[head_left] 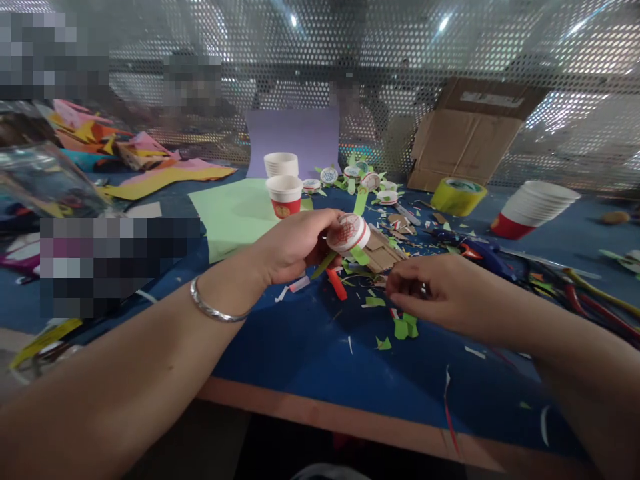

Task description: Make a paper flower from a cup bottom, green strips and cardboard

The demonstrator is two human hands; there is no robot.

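My left hand [295, 243] is closed around the edge of a paper-cup turtle [349, 233]. The turtle is a cut-off white cup base with a red grid drawn on it, a red band and green paper limbs. Its patterned face is tilted towards me. To the right, my right hand [425, 290] hovers just above the table, apart from the turtle. Its fingers are curled in towards the thumb, and whatever may be between them is hidden. Green paper scraps [405, 327] and a red strip [337, 285] lie below the hands.
More cup turtles [370, 180] cluster at the back, beside stacked paper cups [284, 193] on green paper [230, 213]. At right are yellow tape [459, 197], another cup stack [537, 208] and a blue glue gun [490, 257] with cables. Cardboard [465, 143] leans against perforated metal.
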